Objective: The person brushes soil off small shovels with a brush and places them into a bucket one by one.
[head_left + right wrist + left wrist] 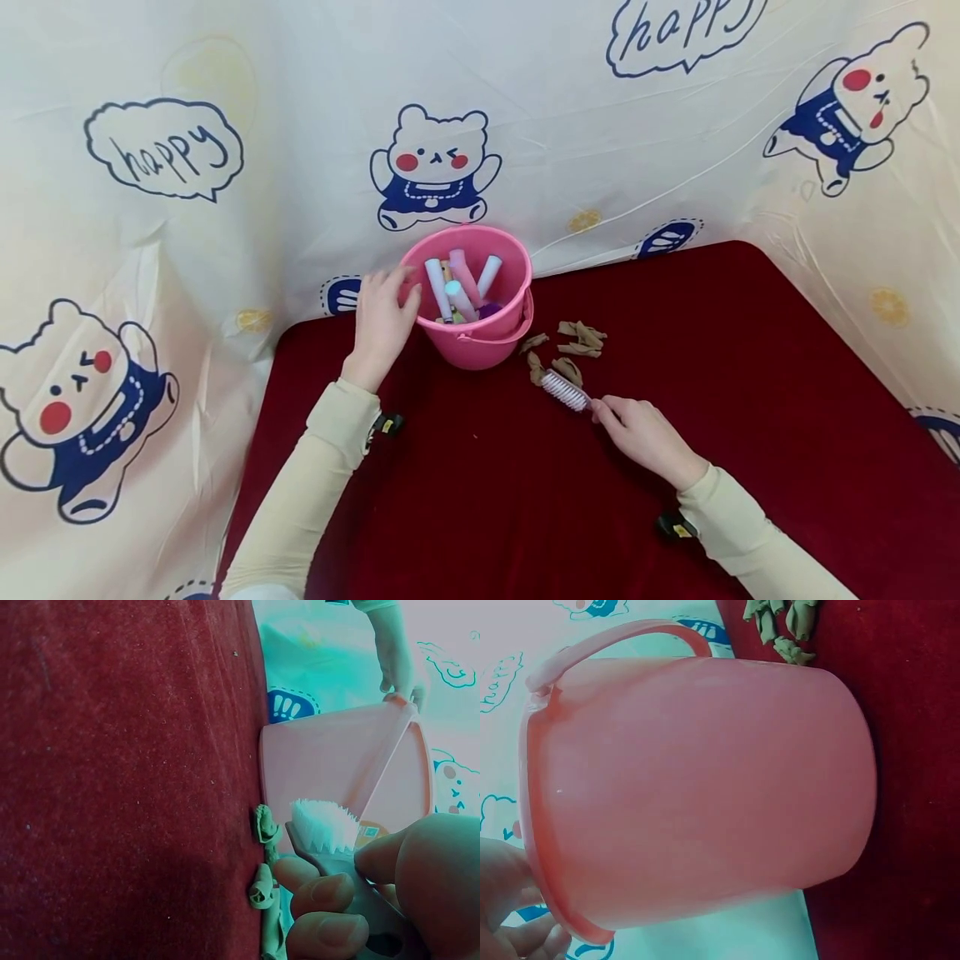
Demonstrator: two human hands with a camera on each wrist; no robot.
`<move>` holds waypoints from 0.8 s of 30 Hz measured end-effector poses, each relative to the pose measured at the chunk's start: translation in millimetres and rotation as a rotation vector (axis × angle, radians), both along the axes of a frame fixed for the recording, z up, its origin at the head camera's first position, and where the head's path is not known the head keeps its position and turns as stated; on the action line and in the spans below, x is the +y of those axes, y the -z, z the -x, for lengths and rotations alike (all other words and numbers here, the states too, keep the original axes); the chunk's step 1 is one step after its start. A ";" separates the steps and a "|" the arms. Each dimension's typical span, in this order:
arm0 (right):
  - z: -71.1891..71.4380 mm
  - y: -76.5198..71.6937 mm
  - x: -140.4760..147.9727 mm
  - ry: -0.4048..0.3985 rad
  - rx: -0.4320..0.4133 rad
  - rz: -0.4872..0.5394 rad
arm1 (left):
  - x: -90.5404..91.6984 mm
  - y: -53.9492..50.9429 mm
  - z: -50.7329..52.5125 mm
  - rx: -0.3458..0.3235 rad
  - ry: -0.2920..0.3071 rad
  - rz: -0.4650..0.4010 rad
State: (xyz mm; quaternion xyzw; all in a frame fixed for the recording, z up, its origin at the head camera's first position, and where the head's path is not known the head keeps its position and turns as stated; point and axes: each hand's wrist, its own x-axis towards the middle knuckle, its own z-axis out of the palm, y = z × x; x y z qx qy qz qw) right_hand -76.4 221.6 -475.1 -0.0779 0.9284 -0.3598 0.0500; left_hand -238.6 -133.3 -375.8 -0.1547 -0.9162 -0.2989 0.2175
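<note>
A pink bucket (pixel 480 346) stands upright toward the back of the red cloth. Inside it are several tube-shaped pieces (pixel 463 279), pale blue and pink, and a purple item partly hidden. My left hand (pixel 384 321) grips the bucket's left rim; the left wrist view catches its fingers (pixel 536 934) at that rim. With my right hand (pixel 645 437) I hold a scrub brush (pixel 566 392) by its handle, its white bristles (pixel 326 825) showing. The brush head lies beside several crumpled brown scraps (pixel 581 337) to the right of the bucket.
Dark red cloth (pixel 480 500) covers the table, with rounded far corners. White fabric (pixel 315 208) printed with bears rises closely behind the bucket and along both sides. The bucket's handle (pixel 517 333) hangs down at its front right.
</note>
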 end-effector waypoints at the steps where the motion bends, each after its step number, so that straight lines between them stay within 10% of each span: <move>1: -0.1 -0.4 -0.5 -0.001 0.001 0.003 | -1.2 0.6 -0.9 0.009 0.002 -0.009; 10: 1.7 0.2 -4.4 0.009 0.000 0.007 | -12.3 6.0 -17.2 0.046 0.017 -0.037; 24: 1.0 0.2 3.8 -0.011 0.026 -0.018 | -23.0 9.9 -81.3 0.059 0.100 0.039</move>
